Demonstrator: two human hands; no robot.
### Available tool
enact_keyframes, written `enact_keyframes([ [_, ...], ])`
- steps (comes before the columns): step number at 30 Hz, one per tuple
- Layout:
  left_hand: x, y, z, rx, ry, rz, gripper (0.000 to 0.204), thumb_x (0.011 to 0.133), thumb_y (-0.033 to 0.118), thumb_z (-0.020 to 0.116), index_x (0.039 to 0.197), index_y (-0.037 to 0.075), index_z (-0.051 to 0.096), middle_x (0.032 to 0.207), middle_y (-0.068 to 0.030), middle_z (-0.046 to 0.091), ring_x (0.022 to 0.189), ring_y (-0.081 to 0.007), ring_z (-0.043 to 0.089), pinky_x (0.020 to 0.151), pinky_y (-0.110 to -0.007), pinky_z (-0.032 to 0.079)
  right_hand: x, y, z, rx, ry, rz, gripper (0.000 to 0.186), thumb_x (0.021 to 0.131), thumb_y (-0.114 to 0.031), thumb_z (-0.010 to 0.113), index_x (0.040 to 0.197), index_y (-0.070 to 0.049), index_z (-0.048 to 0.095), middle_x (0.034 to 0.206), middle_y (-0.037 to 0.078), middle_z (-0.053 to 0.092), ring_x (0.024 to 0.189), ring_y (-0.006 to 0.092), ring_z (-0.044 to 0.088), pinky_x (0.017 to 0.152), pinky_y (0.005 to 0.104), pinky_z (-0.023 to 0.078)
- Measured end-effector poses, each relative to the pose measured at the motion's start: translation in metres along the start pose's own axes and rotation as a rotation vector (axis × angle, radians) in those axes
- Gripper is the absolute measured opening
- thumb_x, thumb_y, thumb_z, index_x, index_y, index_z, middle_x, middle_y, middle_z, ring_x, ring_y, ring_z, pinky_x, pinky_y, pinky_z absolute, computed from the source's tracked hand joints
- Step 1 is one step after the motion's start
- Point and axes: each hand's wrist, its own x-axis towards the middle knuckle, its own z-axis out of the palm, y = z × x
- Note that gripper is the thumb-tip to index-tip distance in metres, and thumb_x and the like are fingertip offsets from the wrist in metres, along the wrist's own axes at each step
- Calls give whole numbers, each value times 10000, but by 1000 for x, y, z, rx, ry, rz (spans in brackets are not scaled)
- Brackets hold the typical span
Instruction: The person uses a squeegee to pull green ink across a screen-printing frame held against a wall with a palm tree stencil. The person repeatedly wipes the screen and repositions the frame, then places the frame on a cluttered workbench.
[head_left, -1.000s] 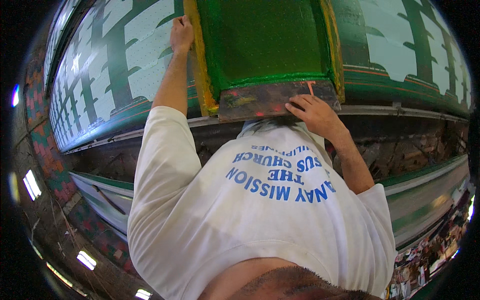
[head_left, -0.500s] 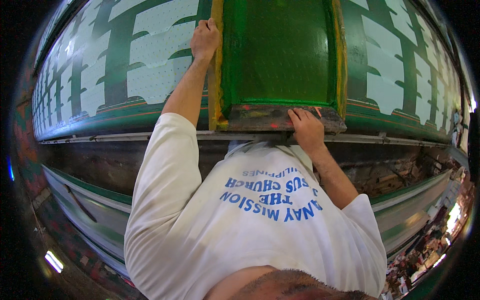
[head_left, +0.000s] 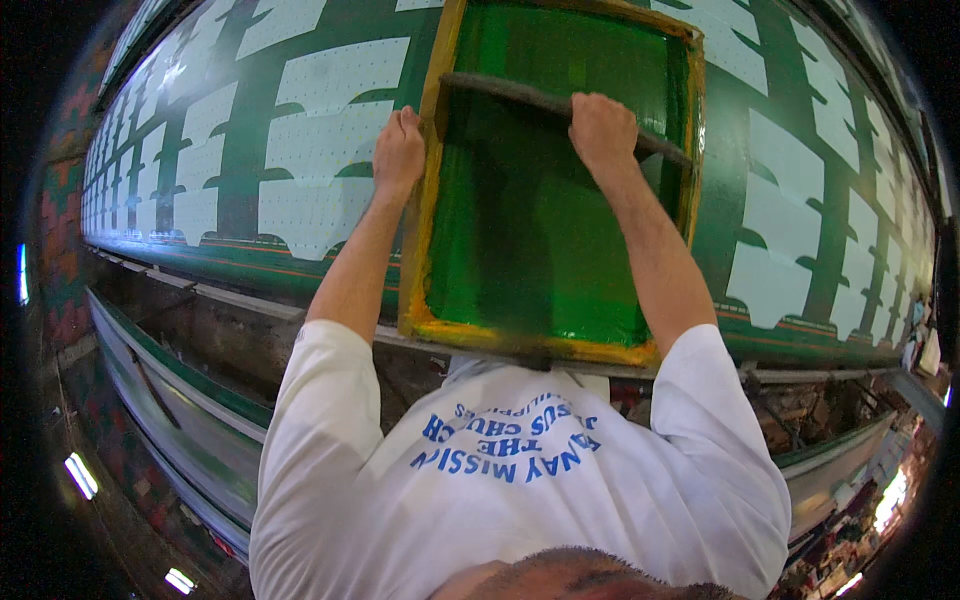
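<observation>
A screen-printing frame (head_left: 424, 205) with yellow-stained wooden edges and green mesh (head_left: 545, 240) lies over the table in front of me. My left hand (head_left: 399, 158) is closed at the frame's left edge, its fingertips largely hidden against the wood. In the far part of the frame, my right hand (head_left: 604, 133) is closed around a long dark squeegee (head_left: 510, 92). The squeegee spans most of the mesh at a slant, its left end farther from me than its right. A dark shadow falls on the mesh below it.
Pale blue cut pieces (head_left: 335, 75) lie in rows on the long green table (head_left: 248, 120), left and right of the frame. A metal rail (head_left: 240, 302) runs along the near table edge. Another long green-edged table (head_left: 175, 385) stands behind me; bright lights show beyond it.
My right hand has carried the squeegee from the frame's near end to its far part. The view has shifted and tilted, so the frame sits lower; my left hand stays at its left edge.
</observation>
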Motion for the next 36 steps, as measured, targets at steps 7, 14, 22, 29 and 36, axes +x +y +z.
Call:
enact_keyframes([
  [7,-9,19,-9,119,-24,-47,527,1096,505,384,1153,46,635,1072,-248,703,1049,-476,646,869,-561,495,134,57,13,5,108,-127,150,872,-117,689,868,13,765,804,216,741,801,387,767,706,529,632],
  [14,-15,23,-7,129,42,2,515,1086,504,448,1155,31,639,1013,-253,712,992,-492,661,826,-563,505,195,90,-24,4,-101,-96,211,780,-123,645,913,-70,799,981,193,764,961,401,729,825,496,605],
  [22,-11,23,-8,193,25,-40,506,1066,527,473,1148,65,662,1045,-228,732,1020,-436,690,852,-536,527,220,106,-14,-51,-72,-267,267,810,-151,664,1026,-46,780,1023,198,759,992,386,720,840,509,598],
  [29,-10,21,-7,189,-3,-41,546,1080,540,398,1166,64,651,1068,-248,726,1056,-473,671,881,-555,517,137,86,-13,-108,-144,-302,160,787,-141,674,895,-66,764,952,190,757,952,361,730,830,494,600],
  [36,-3,4,0,192,-1,51,576,1092,538,316,1224,67,621,1120,-258,721,1093,-497,653,919,-586,499,-35,34,-25,37,-217,-239,177,823,-119,696,991,-101,749,958,183,751,909,390,746,786,515,621],
])
